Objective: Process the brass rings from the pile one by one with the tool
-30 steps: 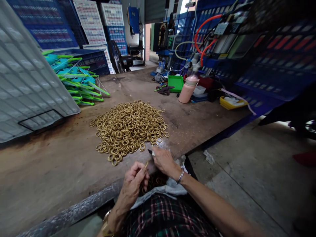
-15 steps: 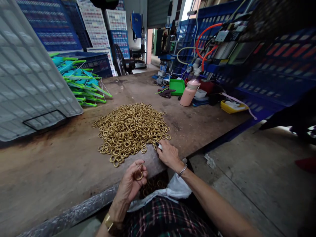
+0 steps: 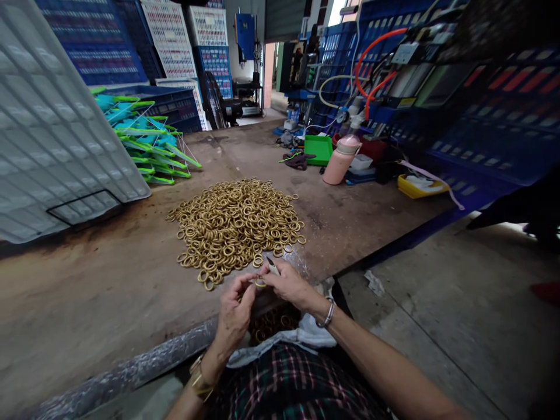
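A heap of brass-coloured rings (image 3: 238,221) lies on the worktable in front of me. Close to the table's near edge, my left hand (image 3: 236,309) pinches a ring (image 3: 259,284) between thumb and fingers. My right hand (image 3: 291,284) meets it from the other side, fingertips at the same ring. A small knife (image 3: 273,267) with a dark pointed tip and a pale handle is gripped in the right hand, tip pointing up toward the heap. Below both hands, more rings (image 3: 273,324) lie in a pale bag or cloth (image 3: 306,335) over my lap.
A grey-white crate (image 3: 65,146) leans at the left, beside green and blue plastic pieces (image 3: 151,140). Farther back on the worktable (image 3: 131,268) are a green tray (image 3: 318,150), a pink bottle (image 3: 340,162) and a yellow tray (image 3: 420,185). Stacked crates (image 3: 210,52) stand behind.
My right hand has come left from the heap's edge, with the knife, to my left hand. My left hand has risen slightly and turned, bringing its ring between both hands.
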